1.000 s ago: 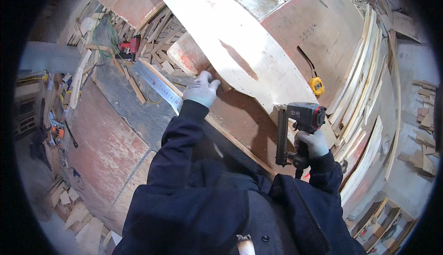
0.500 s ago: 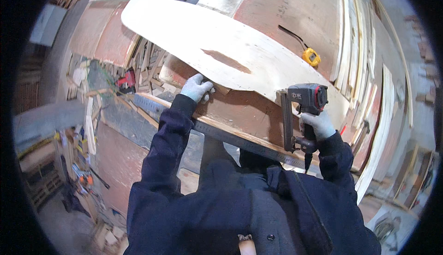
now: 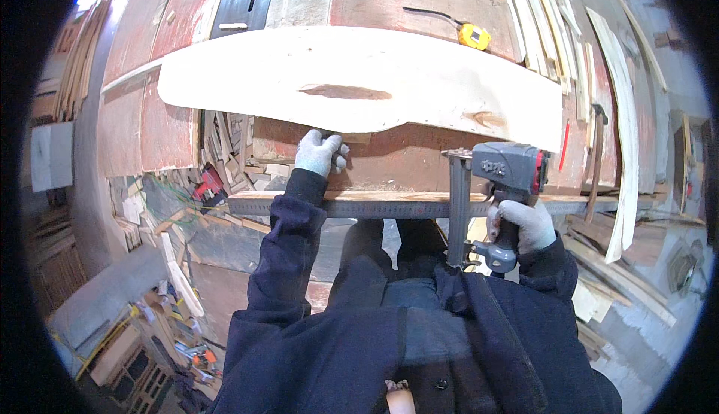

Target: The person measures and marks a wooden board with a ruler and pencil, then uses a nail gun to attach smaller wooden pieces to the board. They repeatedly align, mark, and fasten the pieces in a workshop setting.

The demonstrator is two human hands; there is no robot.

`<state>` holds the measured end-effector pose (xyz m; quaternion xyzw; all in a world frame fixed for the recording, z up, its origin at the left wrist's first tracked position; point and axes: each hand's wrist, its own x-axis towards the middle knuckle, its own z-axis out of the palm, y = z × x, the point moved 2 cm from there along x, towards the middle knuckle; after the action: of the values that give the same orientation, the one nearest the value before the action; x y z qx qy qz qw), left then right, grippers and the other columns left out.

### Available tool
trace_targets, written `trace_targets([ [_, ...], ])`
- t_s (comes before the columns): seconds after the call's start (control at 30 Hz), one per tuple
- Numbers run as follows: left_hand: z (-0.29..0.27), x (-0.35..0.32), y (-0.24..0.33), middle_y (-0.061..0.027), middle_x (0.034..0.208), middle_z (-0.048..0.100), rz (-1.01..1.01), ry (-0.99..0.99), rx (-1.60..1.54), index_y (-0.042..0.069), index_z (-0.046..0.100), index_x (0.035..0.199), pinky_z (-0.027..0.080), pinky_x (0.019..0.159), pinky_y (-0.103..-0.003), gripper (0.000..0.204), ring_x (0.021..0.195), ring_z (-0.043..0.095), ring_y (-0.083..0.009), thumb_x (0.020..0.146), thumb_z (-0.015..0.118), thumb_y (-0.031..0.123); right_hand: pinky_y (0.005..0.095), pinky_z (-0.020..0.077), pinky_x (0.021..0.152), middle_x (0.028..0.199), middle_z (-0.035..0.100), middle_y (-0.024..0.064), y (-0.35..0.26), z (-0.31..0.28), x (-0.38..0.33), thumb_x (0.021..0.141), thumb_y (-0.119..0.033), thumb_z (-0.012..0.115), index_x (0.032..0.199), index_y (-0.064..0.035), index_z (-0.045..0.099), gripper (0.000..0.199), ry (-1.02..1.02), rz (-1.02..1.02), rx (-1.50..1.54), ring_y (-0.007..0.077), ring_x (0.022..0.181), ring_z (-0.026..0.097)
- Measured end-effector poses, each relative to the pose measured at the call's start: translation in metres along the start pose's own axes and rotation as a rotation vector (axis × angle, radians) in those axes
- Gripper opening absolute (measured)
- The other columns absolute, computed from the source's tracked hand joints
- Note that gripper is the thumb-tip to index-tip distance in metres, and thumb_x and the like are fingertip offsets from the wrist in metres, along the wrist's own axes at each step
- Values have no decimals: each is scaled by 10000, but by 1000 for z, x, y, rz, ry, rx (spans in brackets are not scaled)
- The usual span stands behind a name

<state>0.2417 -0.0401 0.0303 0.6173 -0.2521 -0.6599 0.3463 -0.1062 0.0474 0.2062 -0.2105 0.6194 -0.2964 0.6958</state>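
Note:
A long, pale wooden board (image 3: 247, 66) with rounded outlines and a dark elongated patch near its middle lies across the workbench. At its near edge is my gloved left hand (image 3: 320, 153), fingers curled in next to a small wooden strip (image 3: 358, 138) that shows under the board. What those fingers grip, if anything, is hidden. My gloved right hand (image 3: 530, 225) is wrapped round the handle of a dark grey nail gun (image 3: 503, 167). The gun is upright, its long magazine on the left, just in front of the board's near edge.
Beyond the board lies a yellow tape measure (image 3: 474, 36). Long wood strips (image 3: 530, 21) are stacked at the right, near a hammer (image 3: 597, 144) and a red pencil-like stick (image 3: 564, 144). A metal straight rail (image 3: 374, 209) runs along the bench front. Scrap wood and a red tool (image 3: 210, 183) lie left.
The view has turned, so the board now lies nearly level across it. The nail gun has drawn back from the board toward me. My left hand stays by the near edge.

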Motion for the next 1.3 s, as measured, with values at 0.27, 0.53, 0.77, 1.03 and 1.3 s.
trace_targets([
  [0.27, -13, -4, 0, -82, 717, 615, 24, 7, 184, -6, 598, 918, 345, 355, -271, 215, 428, 485, -118, 920, 655, 201, 298, 505, 516, 648, 592, 78, 52, 9, -12, 797, -78, 622, 812, -9, 614, 71, 97, 35, -85, 169, 545, 593],
  [0.53, -20, -8, -5, -70, 711, 613, 78, -43, 172, 3, 585, 998, 330, 351, -255, 143, 412, 455, -94, 937, 636, 122, 293, 514, 532, 682, 604, 73, 74, 12, -20, 805, -35, 629, 1035, 23, 606, 238, 130, 45, 54, 153, 563, 592],
  [0.77, -16, -8, -3, -87, 772, 632, 75, 0, 125, 0, 578, 1015, 422, 417, -265, 156, 524, 559, -125, 944, 623, 131, 281, 492, 540, 695, 590, 59, 81, 10, -16, 801, -32, 623, 1075, 28, 601, 281, 126, 37, 60, 133, 586, 578],
  [1.03, -7, -6, 0, -95, 814, 649, 75, -30, 164, -11, 587, 1100, 445, 438, -252, 211, 544, 575, -121, 942, 625, 124, 274, 486, 535, 697, 608, 37, 84, 9, -9, 778, -104, 667, 1019, -17, 649, 257, 141, 30, 24, 127, 573, 583],
  [1.3, -7, -5, -1, -112, 851, 644, 17, -50, 14, -24, 566, 1141, 457, 469, -251, 230, 563, 574, -133, 943, 610, 85, 274, 487, 519, 690, 602, 40, 83, 13, -7, 782, -88, 672, 1008, -22, 645, 237, 150, 80, 34, 121, 551, 571],
])
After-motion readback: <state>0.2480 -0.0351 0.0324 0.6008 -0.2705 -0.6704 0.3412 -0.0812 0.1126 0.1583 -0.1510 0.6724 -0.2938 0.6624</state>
